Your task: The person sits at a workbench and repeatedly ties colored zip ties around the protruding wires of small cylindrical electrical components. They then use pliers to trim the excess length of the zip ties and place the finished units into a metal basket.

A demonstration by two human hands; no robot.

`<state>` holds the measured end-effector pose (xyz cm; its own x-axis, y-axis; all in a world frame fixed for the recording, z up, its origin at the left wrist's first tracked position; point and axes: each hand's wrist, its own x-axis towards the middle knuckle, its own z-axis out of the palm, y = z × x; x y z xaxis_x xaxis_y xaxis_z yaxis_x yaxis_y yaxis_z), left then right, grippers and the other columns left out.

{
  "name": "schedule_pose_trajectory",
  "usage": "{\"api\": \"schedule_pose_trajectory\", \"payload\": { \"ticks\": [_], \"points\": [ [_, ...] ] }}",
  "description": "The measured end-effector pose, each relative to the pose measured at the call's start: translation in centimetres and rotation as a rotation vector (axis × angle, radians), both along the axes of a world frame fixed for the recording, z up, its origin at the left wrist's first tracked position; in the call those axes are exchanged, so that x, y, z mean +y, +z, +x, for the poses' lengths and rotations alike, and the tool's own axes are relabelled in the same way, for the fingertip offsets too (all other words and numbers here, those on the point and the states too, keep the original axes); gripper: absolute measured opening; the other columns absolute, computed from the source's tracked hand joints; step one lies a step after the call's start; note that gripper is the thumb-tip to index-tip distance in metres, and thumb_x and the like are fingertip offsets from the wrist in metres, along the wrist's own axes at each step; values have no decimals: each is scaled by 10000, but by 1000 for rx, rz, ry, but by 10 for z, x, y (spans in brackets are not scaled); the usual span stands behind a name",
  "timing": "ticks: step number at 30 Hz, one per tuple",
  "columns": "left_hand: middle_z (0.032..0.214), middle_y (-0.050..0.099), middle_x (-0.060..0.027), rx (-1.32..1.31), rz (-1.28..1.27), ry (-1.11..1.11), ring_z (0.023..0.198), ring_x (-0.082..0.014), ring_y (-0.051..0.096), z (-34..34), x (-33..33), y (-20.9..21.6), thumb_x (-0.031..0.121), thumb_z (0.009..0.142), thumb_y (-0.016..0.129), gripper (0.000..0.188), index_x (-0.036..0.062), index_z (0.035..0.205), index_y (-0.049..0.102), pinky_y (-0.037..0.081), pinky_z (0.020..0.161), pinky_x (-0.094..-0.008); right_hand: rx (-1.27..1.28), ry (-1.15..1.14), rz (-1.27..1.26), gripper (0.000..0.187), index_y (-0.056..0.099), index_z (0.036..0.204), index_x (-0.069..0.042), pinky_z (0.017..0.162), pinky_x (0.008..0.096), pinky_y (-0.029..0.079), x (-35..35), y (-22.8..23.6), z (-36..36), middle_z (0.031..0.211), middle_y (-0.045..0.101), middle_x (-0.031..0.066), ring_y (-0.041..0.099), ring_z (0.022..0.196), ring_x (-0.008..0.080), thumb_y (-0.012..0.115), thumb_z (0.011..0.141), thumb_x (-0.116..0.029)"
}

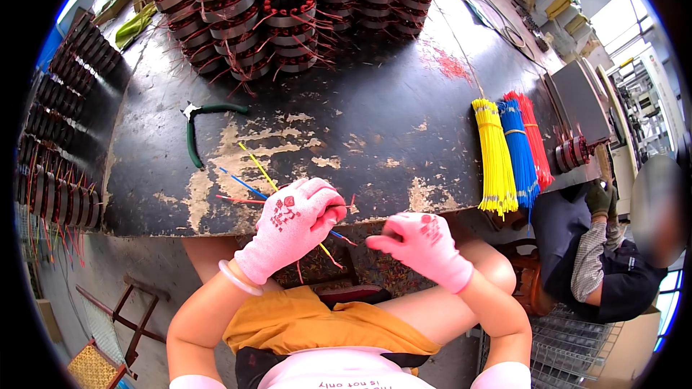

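Note:
My left hand (290, 223), in a pink glove, is closed around a few thin wires at the table's front edge. A yellow wire (258, 164), a blue wire (241, 182) and a red wire (236, 200) stick out to its upper left. Their other ends come out below the fingers, with bare-looking tips. To its right, my gloved right hand (429, 246) hovers over my lap, apart from the wires. Its fingers are curled in and the thumb points left; whatever may be between them is hidden. Green-handled pliers (191, 140) lie on the table beyond my left hand.
Stacked wound motor stators (290, 36) crowd the table's (375, 122) far side; more stator rows (58, 198) stand at left. Yellow (494, 158), blue (519, 148) and red wire bundles (532, 133) lie at right, near a lone stator (573, 153). A co-worker (613, 259) sits beyond.

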<state>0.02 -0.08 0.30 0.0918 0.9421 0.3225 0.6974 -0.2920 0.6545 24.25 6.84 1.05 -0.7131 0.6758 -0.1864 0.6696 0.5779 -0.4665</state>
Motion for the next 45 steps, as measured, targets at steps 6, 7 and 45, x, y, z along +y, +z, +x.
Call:
{"api": "schedule_pose_trajectory", "payload": {
  "ticks": [6,7,45],
  "points": [
    [957,678,-75,8,-8,5,887,-307,667,0,1,-2,48,836,698,92,76,922,683,544,773,-410,357,146,718,314,696,1047,-149,688,381,526,8,-2,-43,939,694,20,669,808,231,827,781,-253],
    [959,678,-76,14,-2,5,887,-307,667,0,1,-1,48,837,699,92,74,924,683,544,773,-411,354,151,677,297,700,1042,-143,679,379,527,11,-9,-44,920,692,23,664,788,238,821,788,-240],
    [913,671,-68,11,20,12,860,-303,653,2,-1,-2,51,831,710,75,90,881,670,535,753,-413,329,67,655,133,643,823,-143,650,393,463,20,-17,-18,751,553,21,601,724,237,769,818,-187]
  ]
}}
